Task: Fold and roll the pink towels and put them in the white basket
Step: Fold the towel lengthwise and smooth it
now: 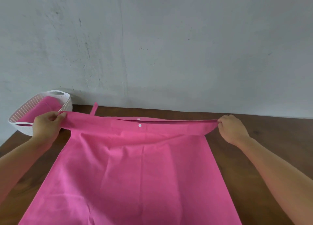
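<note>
— Wall first: grey, scuffed, filling the view from ten round through twelve to two.

— And below?

— Beneath, dark wooden table, running from nine to three and down towards six. On it, pink towel, spread from centre to six, near edge out of view. Far edge doubled into a narrow band, stretched taut from nine to three.

— Basket?

— At ten, white basket, against the wall, just beyond the band's left end. Inside, second towel, pink, seemingly rolled.

— Hands?

— At nine, left hand, fingers curled round the band's left end. At three, right hand, pinching the right end between thumb and fingertips. Smaller still: pink hanging loop poking out towards eleven, and two white snaps near centre.

— Likely trouble?

— Probably a skewed fold, from pulling harder at one end or laying the band down off square. Possibly a slipped corner, given so slight a pinch at three. Maybe a lumpy roll later, from loop or snaps trapped between layers. Also a nudged basket, with the wrist at nine so close to its rim.

— Any writing?

— None legible. No brand or label visible on either towel or on the basket.
</note>
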Motion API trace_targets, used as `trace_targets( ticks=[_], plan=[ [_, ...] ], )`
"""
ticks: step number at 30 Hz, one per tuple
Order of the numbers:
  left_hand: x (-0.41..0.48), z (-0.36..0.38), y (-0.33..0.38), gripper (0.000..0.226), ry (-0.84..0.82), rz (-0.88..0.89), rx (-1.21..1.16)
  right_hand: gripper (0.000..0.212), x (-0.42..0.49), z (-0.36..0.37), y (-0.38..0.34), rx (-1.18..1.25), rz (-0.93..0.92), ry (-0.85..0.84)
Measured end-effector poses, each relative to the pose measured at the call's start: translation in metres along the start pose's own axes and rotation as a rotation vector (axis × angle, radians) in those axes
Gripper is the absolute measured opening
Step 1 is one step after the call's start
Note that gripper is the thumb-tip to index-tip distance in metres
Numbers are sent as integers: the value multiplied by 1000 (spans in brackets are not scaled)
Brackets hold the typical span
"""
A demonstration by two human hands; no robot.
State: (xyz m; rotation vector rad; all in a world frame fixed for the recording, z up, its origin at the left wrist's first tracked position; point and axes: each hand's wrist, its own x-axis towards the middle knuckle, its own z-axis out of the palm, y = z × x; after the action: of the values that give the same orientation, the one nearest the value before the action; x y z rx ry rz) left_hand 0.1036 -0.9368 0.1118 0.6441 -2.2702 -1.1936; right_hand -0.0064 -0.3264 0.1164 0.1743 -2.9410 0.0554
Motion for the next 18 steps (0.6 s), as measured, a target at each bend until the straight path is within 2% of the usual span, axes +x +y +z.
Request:
trace_targets(
  ticks=[8,13,18],
  plan=[
    [-13,2,-19,25,-10,-82,-4,28,-24,17,0,71,24,-88],
    [-29,-2,-51,13,-6,-183,-52,19,-51,43,-1,246,6,-63],
    [-49,-5,-81,18,-40,-209,-30,17,-89,64,-6,245,13,-70]
  ],
)
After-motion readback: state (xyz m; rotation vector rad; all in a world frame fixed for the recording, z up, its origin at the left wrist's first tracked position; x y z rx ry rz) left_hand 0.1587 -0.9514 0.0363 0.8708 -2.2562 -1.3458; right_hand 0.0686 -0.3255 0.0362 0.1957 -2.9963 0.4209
